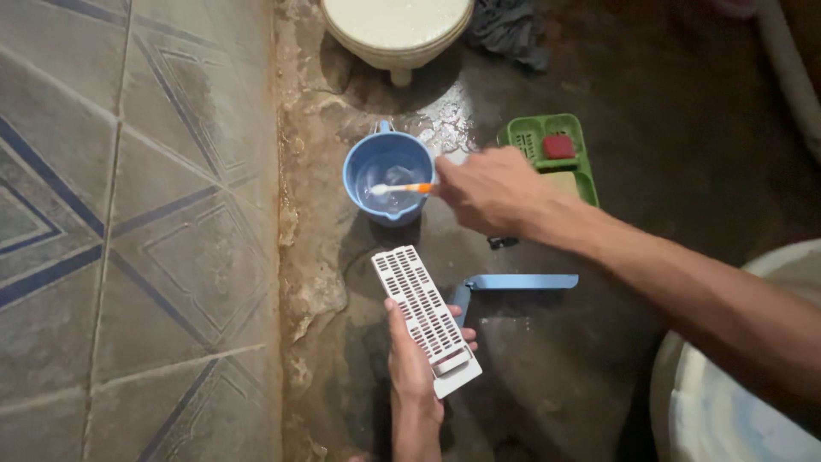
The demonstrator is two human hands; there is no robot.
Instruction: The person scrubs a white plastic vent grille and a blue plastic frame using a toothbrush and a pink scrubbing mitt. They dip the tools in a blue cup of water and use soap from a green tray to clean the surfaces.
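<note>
My left hand (416, 359) grips a white rectangular grille with many small slots (421, 310), held flat above the wet floor at the lower middle. My right hand (489, 188) reaches in from the right and holds an orange and white toothbrush (398, 188). The brush head is over or in the water of a blue plastic mug (386, 175) that stands on the floor just beyond the grille.
A green soap tray (530, 134) with a red soap and a pale soap lies right of the mug. A blue flat piece (513, 283) rests on the floor by the grille. A white toilet base (398, 30) stands at the top, a tiled wall (128, 231) on the left, a white tub (735, 402) at bottom right.
</note>
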